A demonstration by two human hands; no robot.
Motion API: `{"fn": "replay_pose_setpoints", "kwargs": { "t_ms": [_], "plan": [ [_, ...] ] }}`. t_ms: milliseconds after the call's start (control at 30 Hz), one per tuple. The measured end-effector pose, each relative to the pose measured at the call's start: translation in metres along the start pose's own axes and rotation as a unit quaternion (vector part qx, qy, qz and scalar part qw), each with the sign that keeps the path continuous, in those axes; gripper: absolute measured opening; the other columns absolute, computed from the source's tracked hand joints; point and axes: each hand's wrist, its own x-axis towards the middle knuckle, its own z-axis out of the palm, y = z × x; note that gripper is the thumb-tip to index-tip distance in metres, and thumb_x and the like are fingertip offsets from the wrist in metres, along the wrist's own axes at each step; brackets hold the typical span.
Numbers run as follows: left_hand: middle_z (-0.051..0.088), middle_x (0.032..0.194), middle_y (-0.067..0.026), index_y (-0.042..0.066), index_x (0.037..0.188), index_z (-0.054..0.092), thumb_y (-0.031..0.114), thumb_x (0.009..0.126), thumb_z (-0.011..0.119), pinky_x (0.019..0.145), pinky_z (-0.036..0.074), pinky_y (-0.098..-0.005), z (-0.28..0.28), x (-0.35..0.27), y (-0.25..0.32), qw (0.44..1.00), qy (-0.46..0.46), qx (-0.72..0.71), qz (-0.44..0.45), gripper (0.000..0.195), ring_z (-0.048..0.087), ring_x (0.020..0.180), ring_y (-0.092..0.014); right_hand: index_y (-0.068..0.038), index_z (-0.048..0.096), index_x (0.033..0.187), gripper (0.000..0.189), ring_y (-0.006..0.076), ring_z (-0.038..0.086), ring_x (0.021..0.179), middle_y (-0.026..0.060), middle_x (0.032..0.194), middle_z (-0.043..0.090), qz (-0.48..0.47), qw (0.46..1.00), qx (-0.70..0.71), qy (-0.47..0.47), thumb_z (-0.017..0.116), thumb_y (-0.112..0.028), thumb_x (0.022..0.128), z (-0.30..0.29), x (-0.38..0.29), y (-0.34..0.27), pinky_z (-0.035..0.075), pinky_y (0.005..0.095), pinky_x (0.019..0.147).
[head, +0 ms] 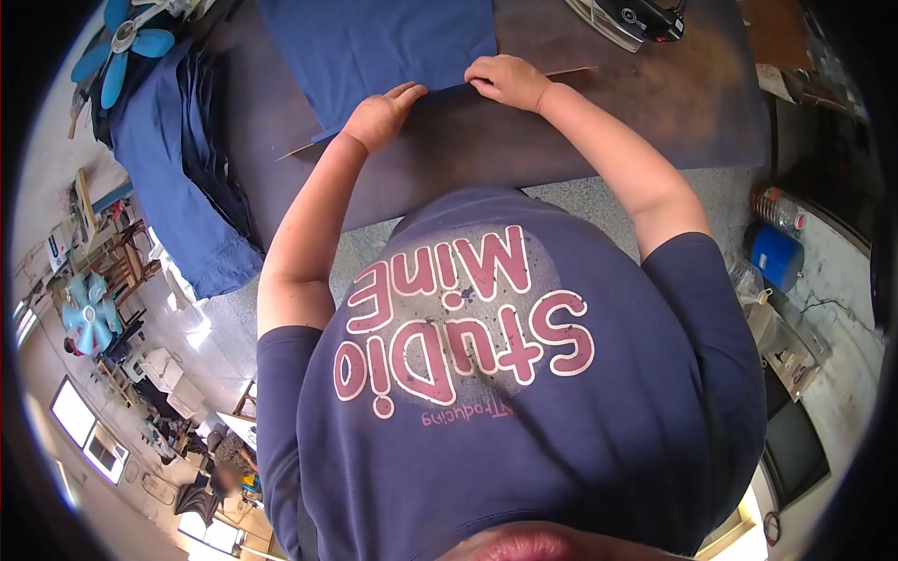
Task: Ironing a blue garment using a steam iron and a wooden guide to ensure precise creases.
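A blue fabric piece (393, 42) lies on the dark-covered table (666, 133), its near edge folded over. The two ends of a thin strip (575, 70) stick out past the fabric on either side. At the left of that edge, my left hand (382, 116) rests with its fingers pinching the fold. My right hand (506, 80) pinches the fold at its right part, near the fabric's corner. The fingertips of both hands point toward each other, with a short gap between them. An electric iron (642, 21) stands at the table's far right, apart from my right hand.
A pile of blue fabric pieces (165, 154) hangs over the table's left edge. Beyond it is a blue-bladed fan (123, 42). A blue container (775, 256) and plastic bottles stand at the right. Another person (231, 463) is far off at lower left.
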Motion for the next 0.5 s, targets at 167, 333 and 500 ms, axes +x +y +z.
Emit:
{"fn": "replay_pose_setpoints", "kwargs": {
  "t_ms": [167, 333, 500],
  "plan": [
    [0.061, 0.118, -0.0109, 0.011, 0.111, 0.062, 0.009, 0.091, 0.052, 0.083, 0.051, -0.0423, 0.005, 0.009, -0.008, 0.994, 0.102, -0.023, 0.019, 0.022, 0.063, 0.093, -0.035, -0.010, 0.066, 0.092, 0.014, 0.0262, 0.060, 0.096, 0.0066, 0.097, 0.062, 0.021, 0.999, -0.021, -0.028, 0.057, -0.019, 0.086, -0.009, 0.012, 0.013, 0.049, 0.0397, 0.084],
    [0.064, 0.109, -0.0105, 0.009, 0.103, 0.067, 0.009, 0.089, 0.056, 0.085, 0.050, -0.0403, 0.005, 0.027, -0.018, 0.994, 0.109, -0.006, -0.012, 0.019, 0.062, 0.095, -0.034, -0.012, 0.068, 0.097, 0.019, 0.0254, 0.061, 0.095, 0.0062, 0.095, 0.064, 0.134, 0.987, -0.027, -0.082, 0.054, -0.020, 0.088, -0.011, 0.018, 0.033, 0.048, 0.0408, 0.085],
    [0.068, 0.099, -0.0114, 0.008, 0.107, 0.065, 0.015, 0.088, 0.060, 0.085, 0.050, -0.0373, 0.010, 0.040, -0.029, 0.965, 0.035, -0.176, -0.193, 0.021, 0.064, 0.095, -0.030, -0.009, 0.063, 0.096, 0.016, 0.0263, 0.061, 0.093, 0.0074, 0.092, 0.066, 0.268, 0.953, 0.036, -0.139, 0.058, -0.022, 0.087, -0.019, 0.027, 0.034, 0.048, 0.0364, 0.079]
  ]
}}
